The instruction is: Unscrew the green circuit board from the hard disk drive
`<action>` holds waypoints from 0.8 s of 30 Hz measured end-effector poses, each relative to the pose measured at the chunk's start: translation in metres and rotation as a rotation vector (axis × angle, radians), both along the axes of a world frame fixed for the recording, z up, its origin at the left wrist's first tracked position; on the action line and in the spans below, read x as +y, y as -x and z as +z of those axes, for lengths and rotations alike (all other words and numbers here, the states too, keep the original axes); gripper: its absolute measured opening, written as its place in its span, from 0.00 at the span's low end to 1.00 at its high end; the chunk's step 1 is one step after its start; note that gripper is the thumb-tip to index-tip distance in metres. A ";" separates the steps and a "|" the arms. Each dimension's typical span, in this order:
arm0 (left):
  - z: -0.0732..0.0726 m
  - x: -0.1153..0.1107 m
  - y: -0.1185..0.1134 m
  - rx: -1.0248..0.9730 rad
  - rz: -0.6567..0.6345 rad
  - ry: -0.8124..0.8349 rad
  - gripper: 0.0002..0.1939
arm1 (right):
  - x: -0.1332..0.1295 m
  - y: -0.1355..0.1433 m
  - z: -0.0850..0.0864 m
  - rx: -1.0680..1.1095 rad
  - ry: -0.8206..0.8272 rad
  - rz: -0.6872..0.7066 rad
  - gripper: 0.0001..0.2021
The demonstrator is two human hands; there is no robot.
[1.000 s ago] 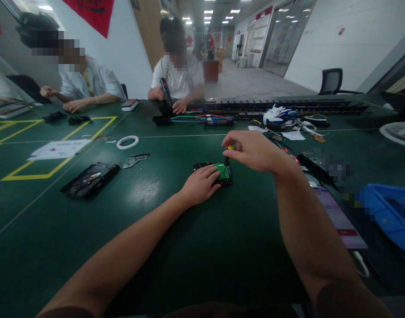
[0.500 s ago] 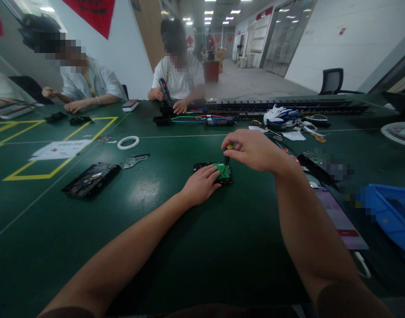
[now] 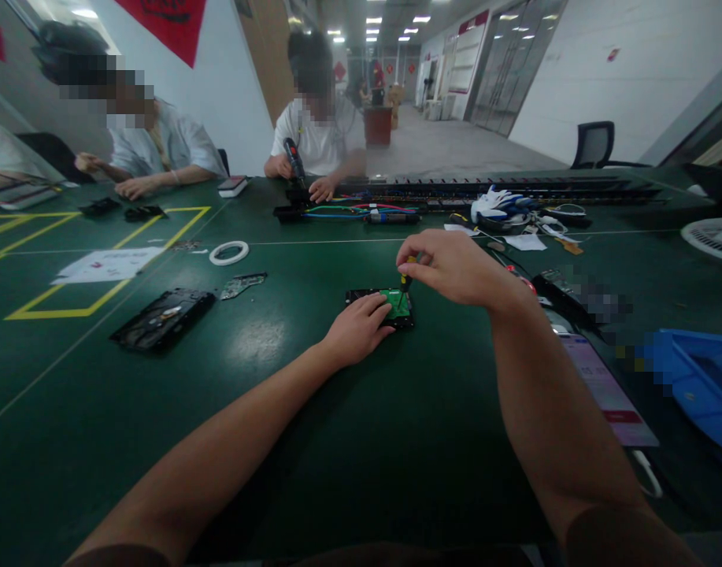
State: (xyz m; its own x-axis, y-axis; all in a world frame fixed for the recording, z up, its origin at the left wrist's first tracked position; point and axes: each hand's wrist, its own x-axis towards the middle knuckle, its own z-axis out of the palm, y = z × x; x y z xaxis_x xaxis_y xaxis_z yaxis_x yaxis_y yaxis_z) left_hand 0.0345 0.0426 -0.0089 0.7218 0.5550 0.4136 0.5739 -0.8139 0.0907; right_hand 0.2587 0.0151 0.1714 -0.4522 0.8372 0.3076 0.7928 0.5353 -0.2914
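A hard drive (image 3: pixel 403 320) with a green circuit board (image 3: pixel 396 302) facing up lies on the table in front of me. My left hand (image 3: pixel 359 327) rests over its left part, fingers stretched out flat on top and thumb along the near edge. Above the right part, my right hand (image 3: pixel 446 266) pinches a small yellow-and-black screwdriver (image 3: pixel 405 281). The screwdriver stands nearly upright with its tip down at the board. Which screw it meets is too small to tell.
An opened black drive casing (image 3: pixel 163 319), a loose circuit board (image 3: pixel 243 285) and a white ring (image 3: pixel 229 253) lie left. Across the table a co-worker holds a power screwdriver (image 3: pixel 294 160) over wired strips. Gloves (image 3: pixel 502 206), a tablet (image 3: pixel 612 390) and a blue bin (image 3: pixel 700 386) are right.
The screwdriver's handle has turned slightly in my right fingers, and more of its yellow shows. My left hand and the hard drive stay in place.
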 end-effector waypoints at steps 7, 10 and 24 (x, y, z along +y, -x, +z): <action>-0.001 0.001 0.000 -0.010 -0.001 0.018 0.22 | 0.001 -0.001 -0.002 0.021 0.004 -0.025 0.11; -0.002 0.001 0.000 -0.008 -0.002 0.012 0.22 | 0.001 -0.002 -0.002 0.024 0.009 -0.043 0.12; 0.001 -0.001 0.000 -0.018 -0.002 0.022 0.22 | 0.002 -0.002 -0.003 -0.008 -0.021 -0.020 0.11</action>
